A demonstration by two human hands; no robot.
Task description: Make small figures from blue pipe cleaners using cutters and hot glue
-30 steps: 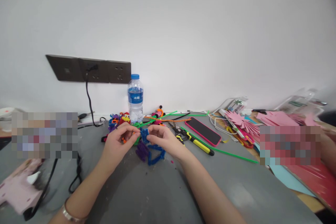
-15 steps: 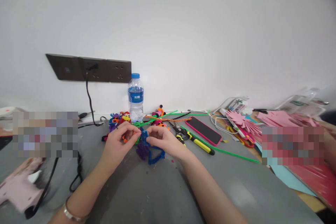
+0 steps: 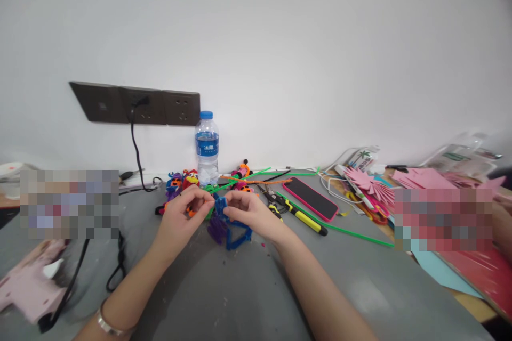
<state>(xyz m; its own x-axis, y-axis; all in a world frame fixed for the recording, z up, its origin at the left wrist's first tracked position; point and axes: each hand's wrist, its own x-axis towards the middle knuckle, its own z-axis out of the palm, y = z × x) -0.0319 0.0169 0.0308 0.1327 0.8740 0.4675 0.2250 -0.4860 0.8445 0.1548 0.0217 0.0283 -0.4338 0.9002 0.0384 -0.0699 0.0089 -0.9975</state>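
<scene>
My right hand (image 3: 252, 213) pinches a folded blue pipe cleaner (image 3: 221, 205) between thumb and fingers. Close by on its left, my left hand (image 3: 185, 217) is closed in a pinch, thumb against fingertip; whatever lies between them is too small to make out. Below the fingers are a blue pipe-cleaner loop (image 3: 239, 241) and a purple fuzzy piece (image 3: 217, 230); whether they join the held piece, I cannot tell. Behind the hands lie colourful pipe-cleaner figures (image 3: 191, 177), partly covered by my left hand, and green pipe cleaners (image 3: 256, 174).
Right of my hands are yellow-black pliers (image 3: 308, 222), a pink-cased phone (image 3: 311, 198) and a long green pipe cleaner (image 3: 356, 235). A water bottle (image 3: 207, 144) stands against the wall. A pink glue gun (image 3: 34, 287) lies at left. Pink papers (image 3: 424, 175) and another person's hand (image 3: 502, 221) are far right.
Both my hands stay almost in place, with only slight finger movement around the blue pipe cleaner. At far right, the other person's hand and the pink paper have shifted a little.
</scene>
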